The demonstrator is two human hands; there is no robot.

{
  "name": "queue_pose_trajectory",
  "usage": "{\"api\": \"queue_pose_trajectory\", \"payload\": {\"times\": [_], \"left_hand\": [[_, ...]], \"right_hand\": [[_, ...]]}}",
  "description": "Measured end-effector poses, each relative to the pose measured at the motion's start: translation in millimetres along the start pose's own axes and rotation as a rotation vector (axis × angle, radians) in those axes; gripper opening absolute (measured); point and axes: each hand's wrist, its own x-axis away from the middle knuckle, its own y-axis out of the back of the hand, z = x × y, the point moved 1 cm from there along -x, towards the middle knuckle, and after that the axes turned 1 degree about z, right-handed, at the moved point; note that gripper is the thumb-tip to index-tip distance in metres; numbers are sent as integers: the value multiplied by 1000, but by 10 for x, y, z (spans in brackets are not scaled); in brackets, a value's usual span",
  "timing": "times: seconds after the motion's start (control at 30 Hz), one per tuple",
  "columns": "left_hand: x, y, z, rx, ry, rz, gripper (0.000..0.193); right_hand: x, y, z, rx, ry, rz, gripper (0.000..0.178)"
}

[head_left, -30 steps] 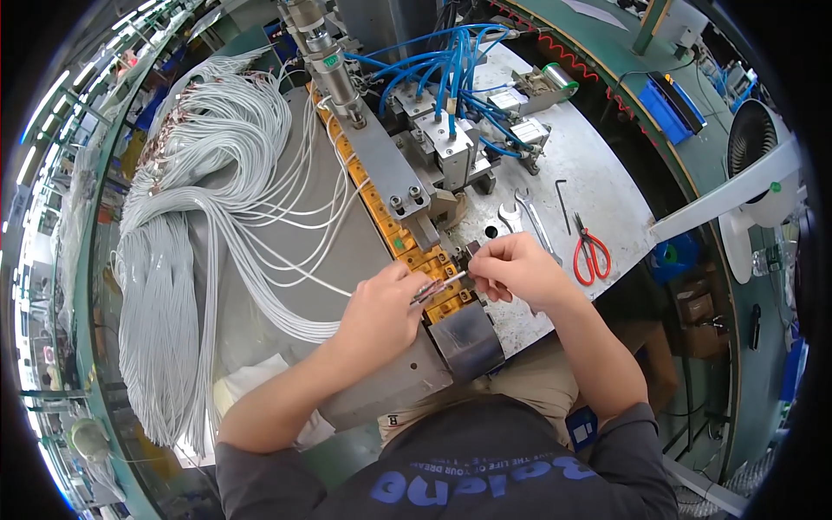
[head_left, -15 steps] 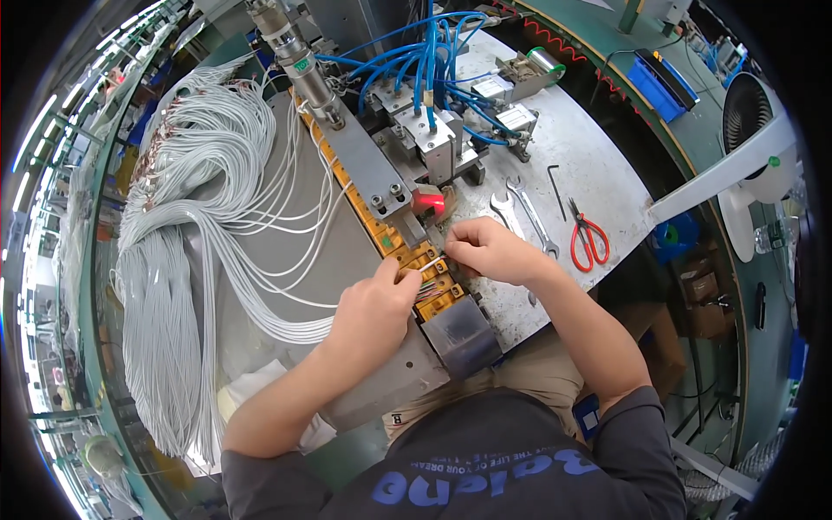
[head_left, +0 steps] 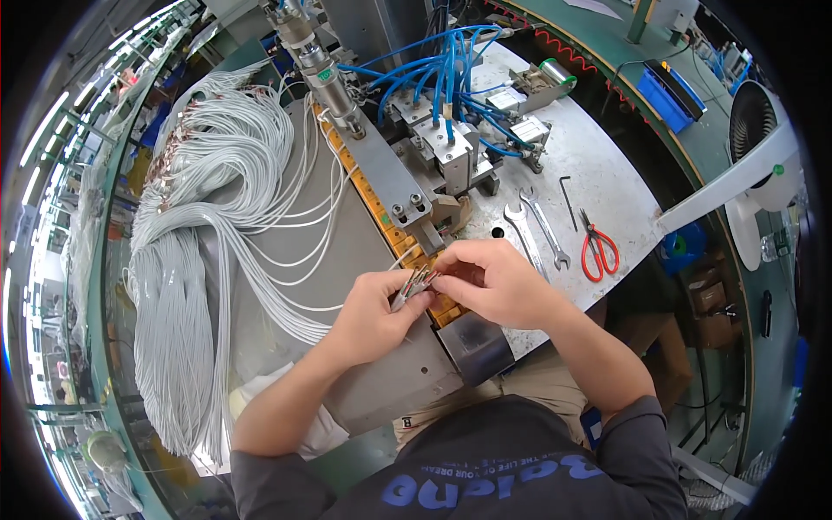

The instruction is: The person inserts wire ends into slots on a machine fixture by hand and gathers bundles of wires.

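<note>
My left hand (head_left: 371, 314) is closed around the ends of several white cables (head_left: 402, 300). Stripped coloured wires (head_left: 419, 278) fan out from those ends between my two hands. From the right, my right hand (head_left: 498, 282) pinches at the tips of the wires, its thumb and fingers partly hiding them. Both hands are just over the near end of a yellow fixture rail (head_left: 371, 201), below the machine's metal press arm (head_left: 381, 169). A dark metal block (head_left: 475, 345) ends the rail beside my right wrist.
A large bundle of white cables (head_left: 178, 321) covers the left side. On the right lie two wrenches (head_left: 544, 227), a hex key (head_left: 568, 204) and red-handled cutters (head_left: 598, 253). Blue air tubes (head_left: 446, 65) rise behind. A white fan (head_left: 754, 130) stands far right.
My hands have come together, and the coloured wire ends now show above the left hand's fingers. My right hand has moved down from beside the press. The red piece by the press no longer shows.
</note>
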Motion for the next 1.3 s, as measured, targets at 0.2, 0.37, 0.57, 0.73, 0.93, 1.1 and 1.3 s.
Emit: {"api": "queue_pose_trajectory", "payload": {"times": [0.2,0.37,0.57,0.73,0.93,1.1,1.3], "left_hand": [[40,110,-223,3,69,-245,13],[25,-72,-253,-292,-286,-399,14],[46,-60,-147,-84,-86,-126,19],[79,-71,-110,46,72,31,22],[63,-116,-137,8,37,7,23],[72,-93,-120,-29,3,-16,19],[69,-83,-105,-35,-3,-4,14]], "right_hand": [[54,49,-56,64,-23,-63,8],[88,75,6,-10,-66,-104,8],[106,147,0,-73,-81,72,12],[116,125,52,-107,-88,143,13],[149,68,12,-34,-123,51,12],[129,59,39,-32,-85,63,9],[116,65,42,-92,-110,79,9]]}}
